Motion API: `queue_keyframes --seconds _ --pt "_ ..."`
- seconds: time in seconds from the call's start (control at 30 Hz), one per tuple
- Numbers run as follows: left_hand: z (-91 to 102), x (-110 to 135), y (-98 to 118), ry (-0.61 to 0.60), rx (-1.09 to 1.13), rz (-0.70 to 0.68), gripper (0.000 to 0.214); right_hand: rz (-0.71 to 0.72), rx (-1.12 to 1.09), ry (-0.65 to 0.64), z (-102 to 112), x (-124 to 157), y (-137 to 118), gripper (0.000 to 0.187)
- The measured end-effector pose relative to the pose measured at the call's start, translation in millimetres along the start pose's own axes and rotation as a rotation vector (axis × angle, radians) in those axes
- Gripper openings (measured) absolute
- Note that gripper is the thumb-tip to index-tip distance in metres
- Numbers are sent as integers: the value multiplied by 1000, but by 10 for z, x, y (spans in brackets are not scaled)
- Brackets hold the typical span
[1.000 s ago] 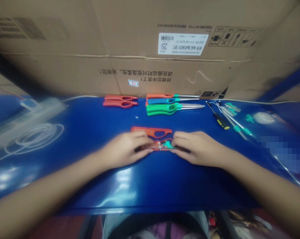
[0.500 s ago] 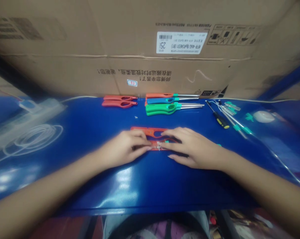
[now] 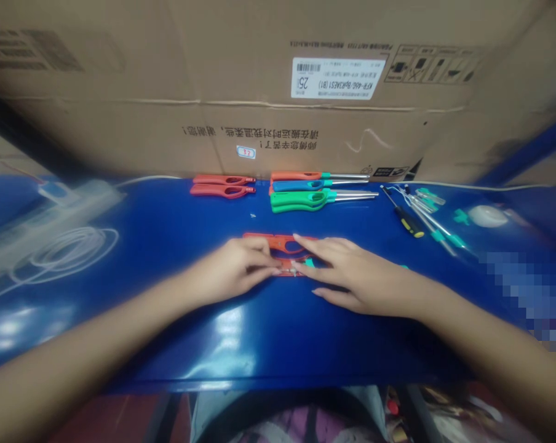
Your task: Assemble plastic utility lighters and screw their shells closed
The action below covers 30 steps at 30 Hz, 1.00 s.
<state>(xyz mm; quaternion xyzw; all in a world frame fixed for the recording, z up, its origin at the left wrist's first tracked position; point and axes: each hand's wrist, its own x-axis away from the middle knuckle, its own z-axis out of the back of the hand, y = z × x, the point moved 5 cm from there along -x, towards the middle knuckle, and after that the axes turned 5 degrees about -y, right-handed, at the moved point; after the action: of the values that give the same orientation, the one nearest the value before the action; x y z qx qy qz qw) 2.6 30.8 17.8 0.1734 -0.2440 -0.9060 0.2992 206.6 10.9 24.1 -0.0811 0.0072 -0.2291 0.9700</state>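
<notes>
Two orange-red halves of a lighter casing lie between my hands on the blue tabletop. The far half [image 3: 285,243] has an oval trigger opening. Small metallic parts and a green piece [image 3: 309,263] sit in the near half [image 3: 285,271]. My left hand [image 3: 234,271] is closed, thumb and index finger pinching at the near half's left portion. My right hand [image 3: 352,271] has its fingers spread; its middle fingertip touches the small parts, while the index finger reaches over the far half. The fingers hide some of both halves.
Red lighter casings [image 3: 222,189] lie at the back beside green [image 3: 299,200] and blue [image 3: 296,185] lighters. A screwdriver [image 3: 409,223], metal tubes [image 3: 437,229] and green pieces lie to the right. A power strip [image 3: 84,206] and coiled white cable [image 3: 70,249] are left. Cardboard [image 3: 144,74] stands behind.
My right index finger has shifted slightly away from me over the far half, and the green piece shows more. My left hand keeps its pinch in nearly the same place.
</notes>
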Motion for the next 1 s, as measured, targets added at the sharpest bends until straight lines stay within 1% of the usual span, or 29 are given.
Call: queue_keyframes --seconds 0.1,0.23,0.33,0.47,0.6,0.73,0.83,1.0 --pt "6 -8 2 4 -7 6 17 -2 15 11 16 -1 -30 49" --pt "6 -19 -7 10 6 1 16 -44 90 37 30 -7 -76 43" --pt "4 -26 -9 12 14 2 15 -32 103 47 38 -13 -98 41" --pt "1 -26 21 13 -7 -2 15 0 76 -28 36 -4 -96 44" --pt "-22 -23 54 7 -6 7 20 -24 51 -91 25 23 -87 50" --pt "-37 -28 73 48 12 16 17 -38 -15 -91 15 40 -71 55" --pt "-50 -28 76 60 2 5 14 -30 -46 -64 26 46 -57 55" --pt "-74 -15 43 56 31 32 14 -25 -3 -57 11 51 -68 55"
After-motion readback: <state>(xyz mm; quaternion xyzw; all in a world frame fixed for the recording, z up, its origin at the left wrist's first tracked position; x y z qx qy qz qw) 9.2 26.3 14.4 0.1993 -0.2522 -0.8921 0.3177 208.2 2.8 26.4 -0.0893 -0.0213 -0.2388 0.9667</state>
